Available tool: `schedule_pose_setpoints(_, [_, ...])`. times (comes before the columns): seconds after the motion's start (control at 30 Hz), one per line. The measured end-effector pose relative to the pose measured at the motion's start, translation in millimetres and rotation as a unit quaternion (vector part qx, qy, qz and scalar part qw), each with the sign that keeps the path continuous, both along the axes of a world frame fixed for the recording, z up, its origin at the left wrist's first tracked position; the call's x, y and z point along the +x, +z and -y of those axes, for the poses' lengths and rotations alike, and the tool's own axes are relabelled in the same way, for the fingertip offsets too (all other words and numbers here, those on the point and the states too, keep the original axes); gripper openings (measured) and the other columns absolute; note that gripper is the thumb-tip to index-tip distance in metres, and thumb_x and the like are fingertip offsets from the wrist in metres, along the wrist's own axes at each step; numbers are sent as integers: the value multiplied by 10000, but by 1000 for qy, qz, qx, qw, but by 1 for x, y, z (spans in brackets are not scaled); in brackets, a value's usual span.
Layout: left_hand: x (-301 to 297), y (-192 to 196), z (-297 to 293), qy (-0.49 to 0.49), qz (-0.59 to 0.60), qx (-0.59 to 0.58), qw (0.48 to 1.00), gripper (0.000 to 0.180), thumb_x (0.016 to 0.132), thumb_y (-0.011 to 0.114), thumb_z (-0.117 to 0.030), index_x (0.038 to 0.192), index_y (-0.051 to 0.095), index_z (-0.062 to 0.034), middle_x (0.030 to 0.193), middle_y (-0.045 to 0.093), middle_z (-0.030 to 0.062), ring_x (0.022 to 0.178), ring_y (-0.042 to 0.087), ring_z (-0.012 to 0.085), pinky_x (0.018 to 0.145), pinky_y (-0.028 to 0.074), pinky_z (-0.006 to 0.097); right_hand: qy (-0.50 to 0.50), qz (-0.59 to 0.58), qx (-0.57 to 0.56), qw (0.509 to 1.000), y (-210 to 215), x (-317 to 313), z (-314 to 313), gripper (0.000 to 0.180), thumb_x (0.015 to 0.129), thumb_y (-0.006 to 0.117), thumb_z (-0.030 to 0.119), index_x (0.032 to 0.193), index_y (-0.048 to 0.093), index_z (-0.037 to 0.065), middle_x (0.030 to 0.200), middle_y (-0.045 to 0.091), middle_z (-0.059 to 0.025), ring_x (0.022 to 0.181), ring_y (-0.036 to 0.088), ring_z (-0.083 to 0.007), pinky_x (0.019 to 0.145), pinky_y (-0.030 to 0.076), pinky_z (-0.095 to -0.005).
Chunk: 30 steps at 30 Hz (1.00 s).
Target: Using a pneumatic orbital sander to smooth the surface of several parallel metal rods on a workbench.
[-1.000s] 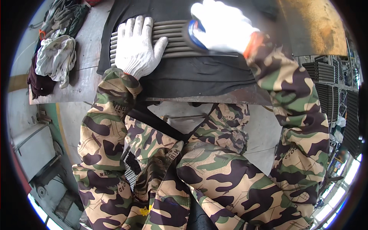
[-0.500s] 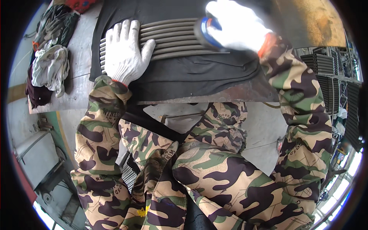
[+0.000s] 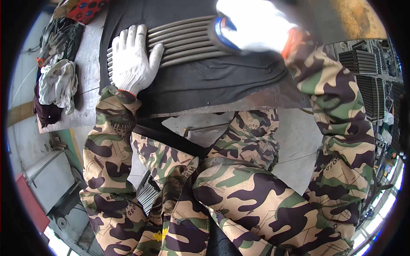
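My left hand point(image 3: 136, 59), in a white knit glove, lies flat with its fingers stretched over the left part of a row of grey metal rods point(image 3: 181, 40). The rods rest side by side on a black cloth point(image 3: 205, 85). At their right part, my right hand point(image 3: 258, 25), also white-gloved, is closed round a round disc-like tool point(image 3: 223, 33) with a blue rim and a dark grey edge. Glare and motion blur smear this hand, and its fingers are hard to separate. The tool and glove hide the rods' right ends.
The cloth covers a metal worktable point(image 3: 273, 99). Crumpled gloves and rags point(image 3: 59, 81) lie at its left, near a red patterned box point(image 3: 87, 9). A rusty tan patch point(image 3: 358, 19) shows at the far right. Beyond are racks with stacked dark bars point(image 3: 361, 62).
My right hand has shifted a little left along the rods with the disc-like tool. My left hand stays flat on the rods. The whole view has tilted slightly.
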<state>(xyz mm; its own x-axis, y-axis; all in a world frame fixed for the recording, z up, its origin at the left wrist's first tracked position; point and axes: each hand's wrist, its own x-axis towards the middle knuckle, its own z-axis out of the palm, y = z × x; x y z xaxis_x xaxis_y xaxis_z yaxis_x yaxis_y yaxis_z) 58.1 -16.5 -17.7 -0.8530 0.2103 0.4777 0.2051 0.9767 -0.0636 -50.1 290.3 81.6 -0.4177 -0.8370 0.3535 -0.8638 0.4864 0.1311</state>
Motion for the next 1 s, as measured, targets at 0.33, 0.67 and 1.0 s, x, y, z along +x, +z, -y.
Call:
schedule_pose_setpoints(0.33, [-16, -4, 4, 4, -10, -14, 1000, 647, 1014, 663, -462, 1416, 617, 43, 1411, 641, 248, 1286, 575, 408, 1121, 402, 522, -69, 110, 68, 989, 7, 9, 7, 311, 918, 698, 311, 1050, 657, 32, 964, 647, -226, 874, 692, -415, 757, 574, -519])
schedule_pose_setpoints(0.67, [-30, -9, 10, 2, -57, -24, 998, 654, 1021, 645, -504, 1406, 626, 24, 1365, 667, 217, 1244, 594, 375, 1082, 416, 500, -76, 94, 44, 992, 10, -6, 7, 336, 940, 693, 340, 1082, 660, 38, 1006, 659, -225, 928, 695, -434, 809, 585, -526])
schedule_pose_setpoints(1.0, [-30, -3, 13, -6, -30, -7, 1000, 653, 1018, 649, -498, 1408, 626, 25, 1376, 657, 222, 1253, 587, 389, 1097, 409, 509, -87, 88, 56, 991, 10, -13, 6, 322, 952, 680, 320, 1096, 661, 33, 1015, 659, -234, 937, 700, -429, 808, 591, -515])
